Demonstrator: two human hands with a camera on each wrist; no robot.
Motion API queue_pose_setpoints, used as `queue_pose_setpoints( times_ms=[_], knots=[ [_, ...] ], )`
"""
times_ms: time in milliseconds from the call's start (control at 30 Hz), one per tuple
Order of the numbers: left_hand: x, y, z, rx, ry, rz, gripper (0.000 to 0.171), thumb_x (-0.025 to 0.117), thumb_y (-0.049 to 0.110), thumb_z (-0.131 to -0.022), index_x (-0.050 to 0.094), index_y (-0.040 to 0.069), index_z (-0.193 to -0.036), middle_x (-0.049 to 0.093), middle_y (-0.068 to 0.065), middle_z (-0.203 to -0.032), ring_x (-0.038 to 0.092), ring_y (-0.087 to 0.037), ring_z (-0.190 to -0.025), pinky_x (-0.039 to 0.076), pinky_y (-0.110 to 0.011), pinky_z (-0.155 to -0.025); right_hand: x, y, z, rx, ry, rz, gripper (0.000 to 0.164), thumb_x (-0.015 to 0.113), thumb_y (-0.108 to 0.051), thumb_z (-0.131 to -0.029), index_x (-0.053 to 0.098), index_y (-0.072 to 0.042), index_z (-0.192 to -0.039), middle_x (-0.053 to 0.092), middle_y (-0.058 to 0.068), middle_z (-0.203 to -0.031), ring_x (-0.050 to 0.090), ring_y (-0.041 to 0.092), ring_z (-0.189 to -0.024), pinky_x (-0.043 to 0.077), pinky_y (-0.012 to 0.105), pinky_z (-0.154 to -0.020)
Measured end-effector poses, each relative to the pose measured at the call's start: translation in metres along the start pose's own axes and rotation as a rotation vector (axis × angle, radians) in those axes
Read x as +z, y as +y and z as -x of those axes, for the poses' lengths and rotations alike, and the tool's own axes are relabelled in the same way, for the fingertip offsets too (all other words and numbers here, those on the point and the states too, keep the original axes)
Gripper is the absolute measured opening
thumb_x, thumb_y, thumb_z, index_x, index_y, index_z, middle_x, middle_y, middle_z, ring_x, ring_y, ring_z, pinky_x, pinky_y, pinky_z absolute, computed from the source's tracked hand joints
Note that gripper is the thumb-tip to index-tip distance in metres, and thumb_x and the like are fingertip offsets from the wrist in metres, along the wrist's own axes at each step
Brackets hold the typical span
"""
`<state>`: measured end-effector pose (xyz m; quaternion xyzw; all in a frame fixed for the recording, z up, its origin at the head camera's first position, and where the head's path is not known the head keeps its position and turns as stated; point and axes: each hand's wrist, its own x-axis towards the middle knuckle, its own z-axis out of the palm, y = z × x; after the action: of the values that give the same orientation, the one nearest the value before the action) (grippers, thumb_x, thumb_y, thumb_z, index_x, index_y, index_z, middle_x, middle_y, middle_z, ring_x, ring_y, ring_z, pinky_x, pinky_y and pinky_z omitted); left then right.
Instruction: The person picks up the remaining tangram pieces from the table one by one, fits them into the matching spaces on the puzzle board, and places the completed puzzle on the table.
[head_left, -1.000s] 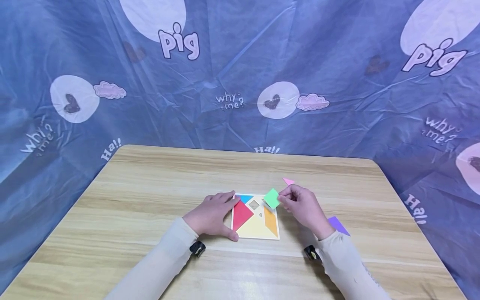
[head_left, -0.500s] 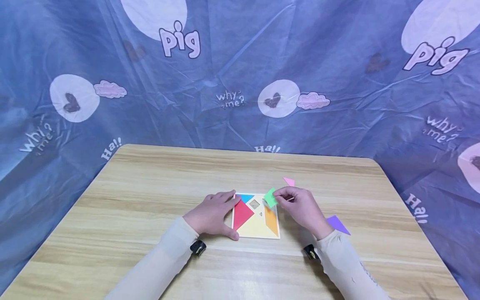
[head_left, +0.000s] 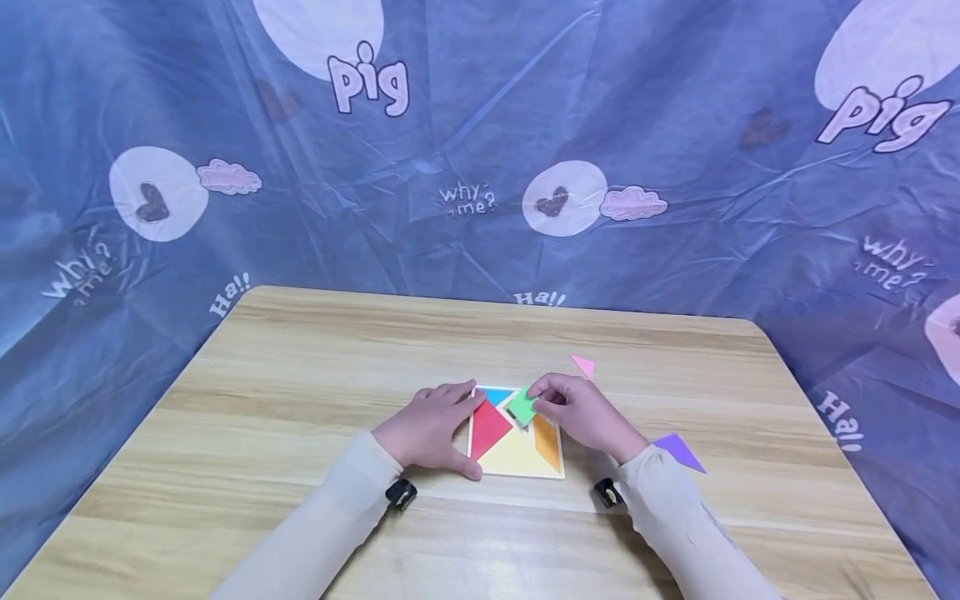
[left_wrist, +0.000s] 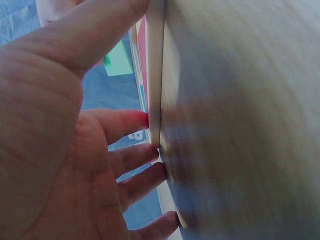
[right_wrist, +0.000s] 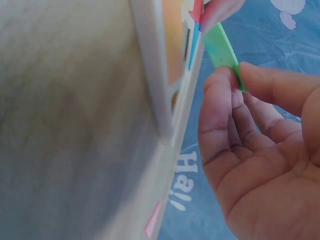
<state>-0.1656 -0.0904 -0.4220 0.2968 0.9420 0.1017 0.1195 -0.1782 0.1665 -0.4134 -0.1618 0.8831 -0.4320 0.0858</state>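
Observation:
My right hand pinches a green square tangram piece between thumb and fingertips. The piece is tilted just above the far part of the white tangram board and covers the square hole there; in the right wrist view the green piece stands off the board. My left hand steadies the board's left side with spread, fairly straight fingers, the index fingertip on the red piece and the thumb at the near-left corner. Blue, yellow and orange pieces lie in the board.
A pink triangle lies on the wooden table beyond my right hand. A purple piece lies right of the board, partly behind my right forearm. Blue printed cloth hangs behind the table.
My right hand has moved left with the green piece, from the board's far-right corner to over the square hole. The left hand has stayed on the board.

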Motion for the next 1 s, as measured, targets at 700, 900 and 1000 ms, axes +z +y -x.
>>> queue_pose_setpoints(
  times_ms=[700, 900, 1000],
  knots=[
    [-0.002, -0.005, -0.004, 0.003, -0.010, -0.010, 0.111, 0.067, 0.074, -0.065, 0.026, 0.018, -0.151, 0.022, -0.004, -0.157, 0.023, -0.025, -0.141, 0.026, -0.049, -0.109, 0.015, -0.006, -0.016, -0.168, -0.016, 0.361, 0.019, 0.069, -0.005, -0.084, 0.065, -0.013, -0.102, 0.061, -0.007, -0.077, 0.053, 0.009, -0.067, 0.048, 0.026, -0.065],
    [-0.002, -0.007, -0.005, 0.005, -0.011, -0.011, 0.110, 0.067, 0.073, -0.065, 0.026, 0.018, -0.151, 0.022, -0.004, -0.157, 0.023, -0.024, -0.141, 0.026, -0.048, -0.110, 0.017, -0.009, -0.019, -0.218, 0.009, 0.508, 0.034, 0.070, -0.005, -0.084, 0.061, -0.010, -0.116, 0.066, -0.003, -0.085, 0.059, 0.009, -0.074, 0.051, 0.029, -0.071],
    [-0.002, -0.007, -0.005, 0.003, -0.013, -0.010, 0.110, 0.067, 0.073, -0.065, 0.026, 0.018, -0.151, 0.022, -0.004, -0.157, 0.023, -0.024, -0.141, 0.025, -0.048, -0.110, 0.018, -0.010, -0.019, -0.261, 0.032, 0.574, 0.027, 0.070, -0.004, -0.082, 0.066, -0.008, -0.109, 0.065, -0.001, -0.084, 0.057, 0.012, -0.074, 0.051, 0.031, -0.071]
  ],
)
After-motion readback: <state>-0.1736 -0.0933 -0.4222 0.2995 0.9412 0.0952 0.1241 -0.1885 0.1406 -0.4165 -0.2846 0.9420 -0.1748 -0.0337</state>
